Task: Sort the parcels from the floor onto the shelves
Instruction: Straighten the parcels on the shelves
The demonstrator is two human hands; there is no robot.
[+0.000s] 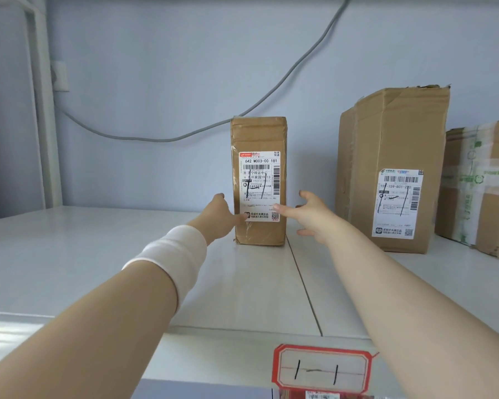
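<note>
Steadying a tall, narrow cardboard parcel (pixel 258 133) that stands upright on the white shelf (pixel 98 254).

Its long axis is vertical and it sits between both hands, straight ahead. The left grip (pixel 221 213) is nearer: it lies flat against the parcel's left side, thumb across the lower front, fingers seemingly straight. The right grip (pixel 311 216) is spread wide and holds nothing, only its thumb tip reaching the front right edge. The parcel's shipping label (pixel 259 174) reads "642 M003-00 181" under pen strokes; the red-bordered shelf tag (pixel 321 368) reads "1—1". A larger carton (pixel 395 133), well apart on the right, carries an EMS label (pixel 396 203).
</note>
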